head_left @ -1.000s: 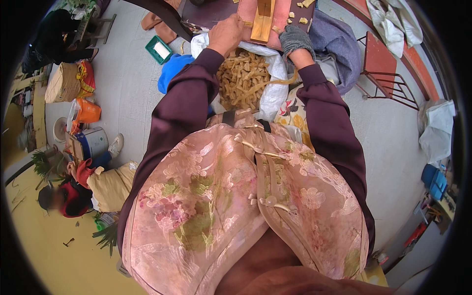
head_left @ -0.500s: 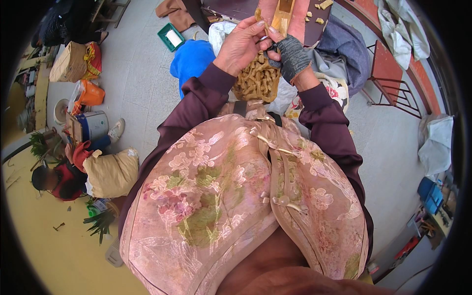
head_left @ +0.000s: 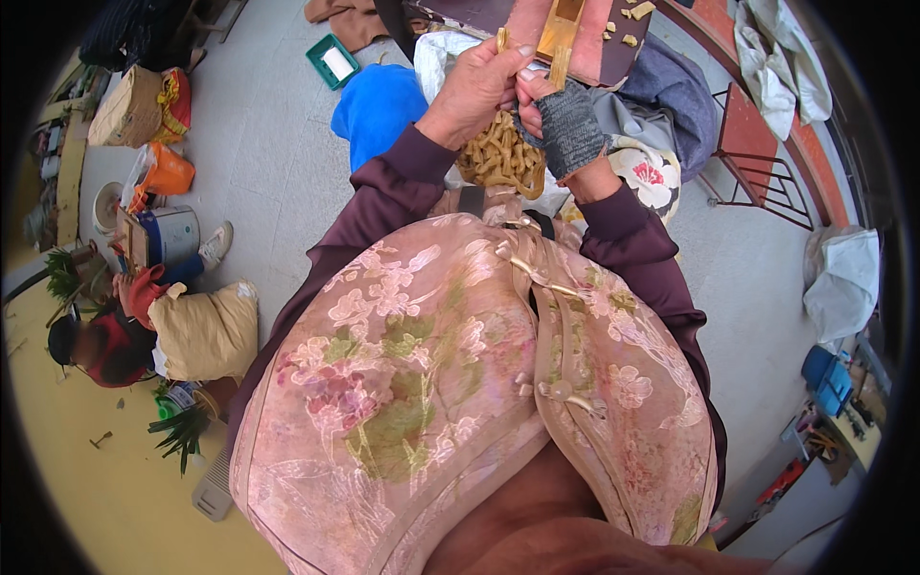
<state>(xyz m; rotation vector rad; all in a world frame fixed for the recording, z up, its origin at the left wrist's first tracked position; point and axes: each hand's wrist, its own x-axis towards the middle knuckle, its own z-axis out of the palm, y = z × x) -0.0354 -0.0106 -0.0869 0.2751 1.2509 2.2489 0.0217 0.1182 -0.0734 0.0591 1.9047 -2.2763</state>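
My left hand is closed, pinching a tan-brown strip whose tip rises above the thumb. Beside it, my right hand, in a dark grey fingerless glove, is closed on a similar tan strip that sticks up past its fingers. Whether both ends belong to one strip, I cannot tell. Directly below the hands lies a heap of knotted or twisted tan strips, partly hidden by them. Just beyond the hands, a slotted wooden block rests on a pink cloth.
Tan scraps lie on the dark table at the far right. A blue cloth bundle is left of the hands, with a green tray behind it. A red-topped metal-legged stool stands right. Another person sits far left.
The hands have drawn slightly apart and the left wrist has turned. A strip end now stands above my right hand. The view has shifted a little.
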